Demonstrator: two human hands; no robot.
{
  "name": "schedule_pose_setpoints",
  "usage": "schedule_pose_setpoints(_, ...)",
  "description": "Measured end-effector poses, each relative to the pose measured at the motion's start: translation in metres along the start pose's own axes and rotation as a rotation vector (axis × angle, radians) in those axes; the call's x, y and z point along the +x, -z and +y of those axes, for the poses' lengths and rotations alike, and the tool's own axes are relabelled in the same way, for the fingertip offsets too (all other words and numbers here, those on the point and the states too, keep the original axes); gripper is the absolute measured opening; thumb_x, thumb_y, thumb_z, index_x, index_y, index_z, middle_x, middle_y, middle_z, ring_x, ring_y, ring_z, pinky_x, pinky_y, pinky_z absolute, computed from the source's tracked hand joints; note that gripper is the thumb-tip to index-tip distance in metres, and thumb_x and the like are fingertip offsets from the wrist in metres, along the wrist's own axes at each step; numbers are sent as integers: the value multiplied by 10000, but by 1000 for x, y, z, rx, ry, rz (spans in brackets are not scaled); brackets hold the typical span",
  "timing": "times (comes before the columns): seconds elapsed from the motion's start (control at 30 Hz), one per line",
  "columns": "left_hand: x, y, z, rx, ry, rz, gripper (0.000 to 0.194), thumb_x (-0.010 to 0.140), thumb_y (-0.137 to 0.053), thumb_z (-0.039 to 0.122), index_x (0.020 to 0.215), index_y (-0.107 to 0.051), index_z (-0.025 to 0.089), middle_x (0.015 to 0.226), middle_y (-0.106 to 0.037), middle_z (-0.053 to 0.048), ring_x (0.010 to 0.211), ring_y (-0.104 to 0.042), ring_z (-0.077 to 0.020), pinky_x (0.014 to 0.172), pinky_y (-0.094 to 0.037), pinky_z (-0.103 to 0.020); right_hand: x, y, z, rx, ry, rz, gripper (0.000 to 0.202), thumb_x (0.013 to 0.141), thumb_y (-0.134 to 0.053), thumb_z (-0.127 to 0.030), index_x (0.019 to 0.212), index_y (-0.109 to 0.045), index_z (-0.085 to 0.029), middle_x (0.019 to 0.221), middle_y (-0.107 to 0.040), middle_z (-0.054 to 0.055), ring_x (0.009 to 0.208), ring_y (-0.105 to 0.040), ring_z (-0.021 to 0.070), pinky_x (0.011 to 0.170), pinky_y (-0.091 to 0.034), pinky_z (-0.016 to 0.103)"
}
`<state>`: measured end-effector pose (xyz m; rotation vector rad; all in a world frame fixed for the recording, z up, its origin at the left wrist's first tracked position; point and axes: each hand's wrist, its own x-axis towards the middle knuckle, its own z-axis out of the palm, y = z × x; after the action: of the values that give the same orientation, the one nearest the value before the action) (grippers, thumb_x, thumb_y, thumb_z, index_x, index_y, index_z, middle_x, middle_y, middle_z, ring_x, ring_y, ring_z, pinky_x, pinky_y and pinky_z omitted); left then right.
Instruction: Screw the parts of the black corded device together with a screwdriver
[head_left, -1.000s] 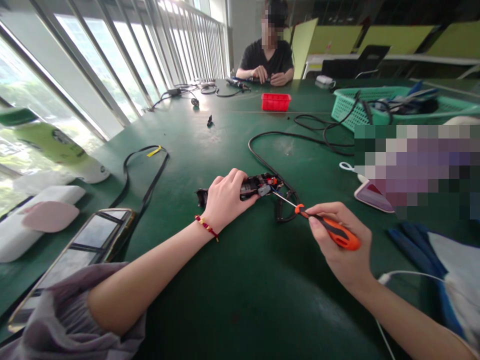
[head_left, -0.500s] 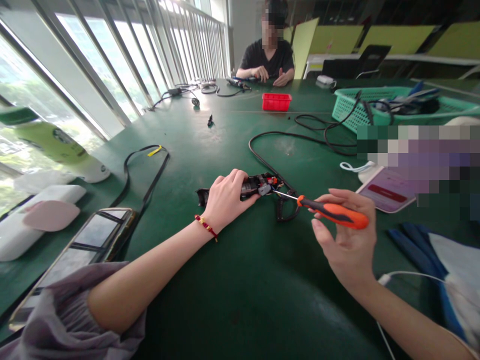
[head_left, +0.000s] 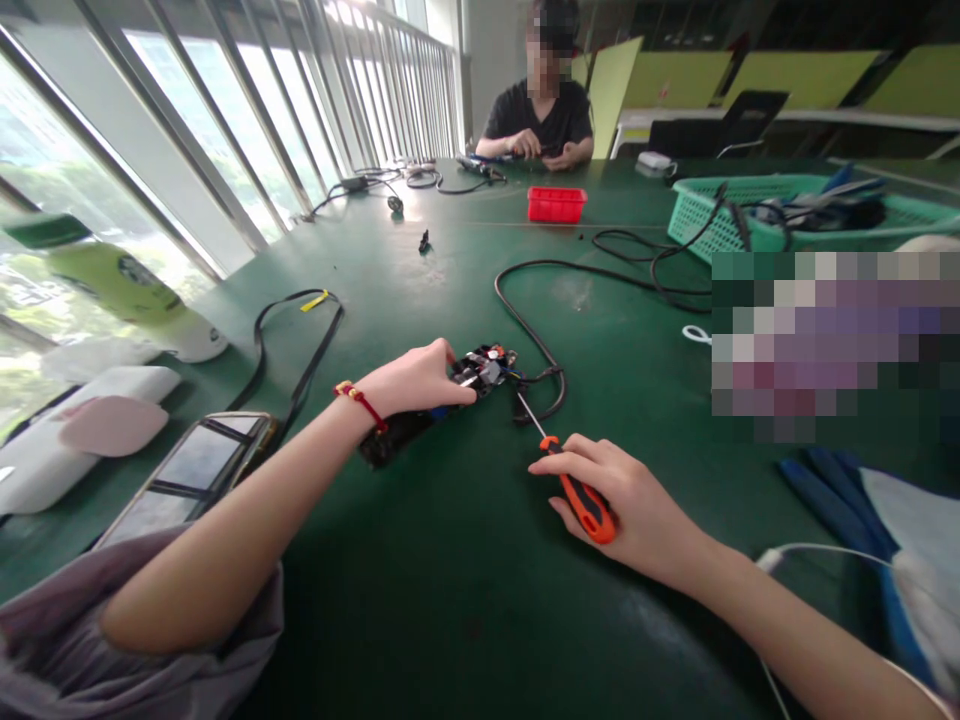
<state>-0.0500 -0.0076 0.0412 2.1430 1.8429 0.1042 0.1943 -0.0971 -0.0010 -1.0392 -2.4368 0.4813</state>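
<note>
Left fingers (head_left: 463, 396) grip the opened black device (head_left: 486, 373), its wires (head_left: 517, 376) just beyond them. Right fingers (head_left: 559, 464) grasp the orange-black screwdriver (head_left: 590, 510); steady bracing and light pressure should spare the wires.

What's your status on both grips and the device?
Left grip holding the black device. Right grip holding the orange screwdriver, pointed toward device. Black cord curving close by.

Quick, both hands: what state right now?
Left hand: closed on the black elongated device with exposed wires.
Right hand: holding the orange-and-black-handled screwdriver with metal shaft.
</note>
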Motion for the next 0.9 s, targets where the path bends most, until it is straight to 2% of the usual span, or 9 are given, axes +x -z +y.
schedule_pose_setpoints(0.1,0,17,-14,82,74,-130,369,607,-559,518,796,-573,201,768,-664,-59,683,-617,-228,524,-415,-276,-1,0,1,29,21,10,318,770,-559,-131,1068,-576,-241,934,-625,35,737,-577,153,684,-483,293)
schedule_pose_setpoints(0.2,-1,34,-32,137,192,-179,351,616,-523,552,625,-538,201,659,-622,-57,634,-596,-229,518,-391,-288,-1,0,1,61,-6,20,299,774,-554,-127,1050,-572,-240,898,-629,25,732,-580,152,679,-481,290)
schedule_pose_setpoints(0.43,-13,68,-72,247,377,-21,367,746,-484,486,547,-471,177,574,-523,-48,614,-513,-175,577,-373,-286,0,0,-1,75,-24,4,289,780,-541,-113,1038,-572,-240,885,-626,21,734,-580,151,681,-479,295)
schedule_pose_setpoints(0.57,-16,77,-83,300,476,36,435,749,-508,559,538,-471,181,548,-506,-42,642,-494,-181,599,-379,-295,0,0,0,72,-16,8,276,795,-532,-122,1042,-561,-242,877,-627,21,725,-579,151,674,-480,298)
schedule_pose_setpoints(0.67,-15,72,-86,361,470,60,399,720,-591,538,596,-474,177,578,-504,-34,670,-500,-188,617,-391,-296,-1,-1,0,75,-14,3,265,802,-530,-128,1041,-556,-240,879,-625,21,732,-581,152,677,-480,298)
schedule_pose_setpoints(0.77,-13,64,-86,406,424,45,346,698,-656,450,776,-510,147,718,-564,-61,715,-542,-204,628,-413,-290,-1,-1,0,81,-26,-3,257,808,-526,-131,1043,-556,-233,890,-623,25,740,-576,150,688,-480,301)
schedule_pose_setpoints(0.9,-9,60,-83,404,487,-26,599,687,-632,483,1063,-478,43,963,-606,-193,862,-590,-289,690,-452,-336,0,0,0,82,-30,-20,254,818,-529,-155,1060,-553,-229,899,-620,27,757,-577,154,697,-478,304)
